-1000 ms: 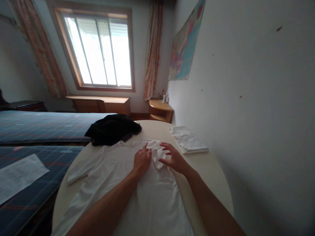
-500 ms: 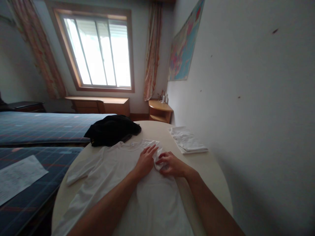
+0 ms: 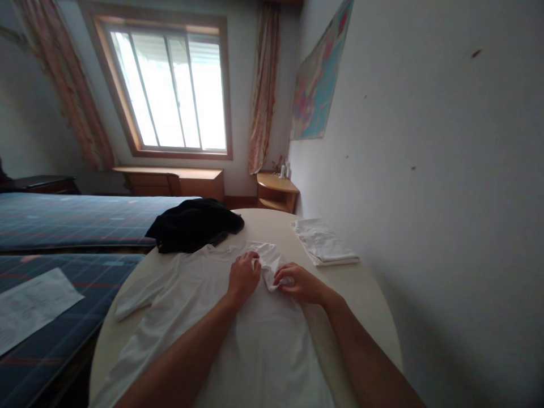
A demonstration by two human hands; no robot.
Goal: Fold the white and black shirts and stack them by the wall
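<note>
A white T-shirt (image 3: pixel 272 345) lies spread over the round table, its neckline toward the far side and one sleeve stretched out to the left. My left hand (image 3: pixel 244 276) rests on the upper chest, fingers curled down and thumb drawn in, pinching a bit of the cloth. To its right, my right hand (image 3: pixel 302 283) is closed on a bunched fold of the shirt by the right sleeve. Between the two hands the fabric is gathered and raised. The fingertips of both hands are partly hidden by cloth and knuckles.
A black garment (image 3: pixel 193 224) lies heaped at the table's far left. Folded white cloth (image 3: pixel 325 243) is at the right, near the wall. The cream tabletop (image 3: pixel 361 306) shows along its right edge. Beds stand to the left, with a paper sheet (image 3: pixel 36 306) on the nearer one.
My left hand has moved slightly left and its spread fingers have curled in. My right hand has closed on the sleeve fabric, and the fold between the hands has opened out.
</note>
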